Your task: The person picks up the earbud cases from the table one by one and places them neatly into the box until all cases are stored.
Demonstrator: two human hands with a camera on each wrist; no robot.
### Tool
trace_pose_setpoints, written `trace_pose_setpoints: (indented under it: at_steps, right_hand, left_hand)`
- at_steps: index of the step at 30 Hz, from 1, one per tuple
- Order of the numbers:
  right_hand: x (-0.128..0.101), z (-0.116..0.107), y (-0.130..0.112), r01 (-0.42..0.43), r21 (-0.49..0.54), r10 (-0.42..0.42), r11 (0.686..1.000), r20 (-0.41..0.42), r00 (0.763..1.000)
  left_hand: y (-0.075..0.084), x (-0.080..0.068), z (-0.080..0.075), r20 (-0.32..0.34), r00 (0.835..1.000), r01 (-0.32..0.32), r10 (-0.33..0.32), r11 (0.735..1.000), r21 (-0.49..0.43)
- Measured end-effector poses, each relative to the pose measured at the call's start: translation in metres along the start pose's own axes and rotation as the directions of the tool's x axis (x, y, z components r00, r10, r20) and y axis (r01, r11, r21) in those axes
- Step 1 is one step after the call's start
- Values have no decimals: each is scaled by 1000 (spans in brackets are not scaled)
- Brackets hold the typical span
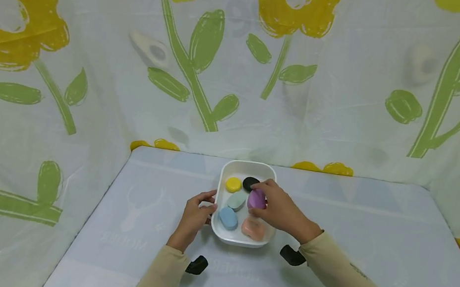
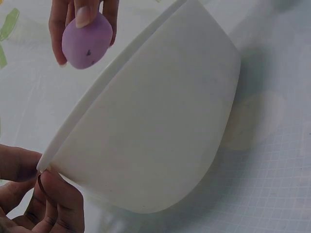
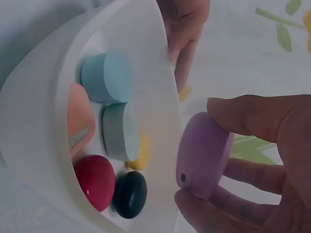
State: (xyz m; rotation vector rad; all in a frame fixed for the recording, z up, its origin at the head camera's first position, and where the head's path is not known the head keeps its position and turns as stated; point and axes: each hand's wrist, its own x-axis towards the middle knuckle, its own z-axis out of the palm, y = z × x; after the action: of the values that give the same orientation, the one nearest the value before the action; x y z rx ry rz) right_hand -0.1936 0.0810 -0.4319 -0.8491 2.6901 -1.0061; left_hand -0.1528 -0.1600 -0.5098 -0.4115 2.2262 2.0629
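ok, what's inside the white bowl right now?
In the bowl: yellow, black, grey-green, blue and orange pieces. The right hand holds a purple one above, hiding a red piece in the head view.

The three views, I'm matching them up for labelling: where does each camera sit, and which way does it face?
Head: above, looking down at the white dish; both hands and sleeves show.
Left wrist: beside the dish's outer wall, left hand at the rim.
Right wrist: beside the rim, right hand pinching the purple piece.
All share dish and purple piece.
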Motion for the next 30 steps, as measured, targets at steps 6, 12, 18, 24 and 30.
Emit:
trace_pose_setpoints:
  at_steps: [6,12,18,24,30]
  right_hand:
    - [8,7,-3,-25,-37,28,999,91,995]
    - [13,16,-4,-44,-74,55,996,154,987]
    - [15,25,-7,-82,-65,93,994,197,976]
    - [19,33,-6,-53,-96,72,994,201,977]
    - [24,41,-3,-47,-163,77,986,181,980]
  left_hand:
    - [1,0,0,3,1000,-1,1,1000,-1]
    - [0,0,-1,0,1000,-1,1,1000,-1]
    - [-1,1,0,1,1000,1,-1,1000,-8]
    - [1,-2,-1,12,1000,-17,18,1000,-25]
    - [1,-1,-1,13,1000,-19,19,1000,-19]
